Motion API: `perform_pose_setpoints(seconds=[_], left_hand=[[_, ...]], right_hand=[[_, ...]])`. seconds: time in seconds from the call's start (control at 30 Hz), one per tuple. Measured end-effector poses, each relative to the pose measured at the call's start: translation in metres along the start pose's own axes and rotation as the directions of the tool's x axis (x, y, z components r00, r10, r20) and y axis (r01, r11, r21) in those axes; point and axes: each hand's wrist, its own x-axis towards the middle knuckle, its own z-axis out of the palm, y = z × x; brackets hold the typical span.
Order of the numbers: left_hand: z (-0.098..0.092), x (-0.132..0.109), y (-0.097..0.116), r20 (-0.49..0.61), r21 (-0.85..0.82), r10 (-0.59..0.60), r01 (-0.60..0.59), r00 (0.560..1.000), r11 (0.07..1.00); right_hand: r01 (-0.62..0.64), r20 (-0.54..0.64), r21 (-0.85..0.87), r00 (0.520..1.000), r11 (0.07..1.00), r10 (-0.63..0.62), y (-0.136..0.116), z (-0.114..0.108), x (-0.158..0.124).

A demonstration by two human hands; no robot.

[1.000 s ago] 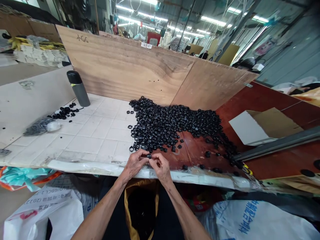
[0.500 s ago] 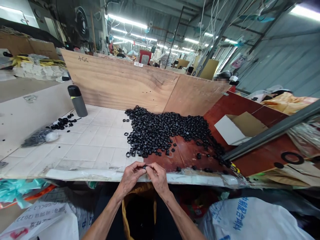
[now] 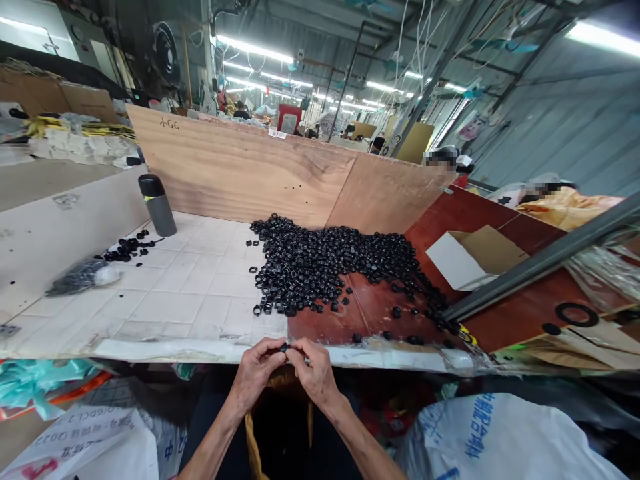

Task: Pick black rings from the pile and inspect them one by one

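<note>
Between the fingertips of both hands is a small black part, mostly covered by the fingers. My left hand pinches it from the left, and my right hand pinches it from the other side. Both are just over the table's front edge. Beyond them lies a large heap of small black ring-like parts, spread over the white and the red-brown surface. Below my hands an open yellow-rimmed bag hangs at my lap, its inside dark.
A grey bottle stands at the back left, near loose black pieces and a clear bag of dark parts. Wooden boards wall the back. At right are an open carton and a slanting metal bar.
Both hands have dropped slightly and shifted a little left, still pinching the small part. The camera view has moved slightly. The heap looks the same.
</note>
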Motion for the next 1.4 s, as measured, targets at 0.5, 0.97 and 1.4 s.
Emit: perform_pose_setpoints(seconds=[0.5, 0.97, 1.4], left_hand=[[0.001, -0.013, -0.001, 0.032, -0.099, -0.096, 0.099, 0.995, 0.990], [-0.009, 0.044, 0.008, 0.081, 0.739, 0.312, -0.267, 0.947, 0.619], [-0.005, 0.092, -0.013, 0.071, 0.919, 0.339, -0.193, 0.938, 0.342]], right_hand=[[-0.207, 0.115, 0.184, 0.975, 0.961, 0.188, -0.010, 0.001, -0.012], [-0.093, -0.106, -0.271, 0.992, 0.958, 0.067, 0.047, -0.020, 0.044], [-0.075, -0.094, -0.452, 0.995, 0.889, 0.036, 0.066, 0.010, 0.072]])
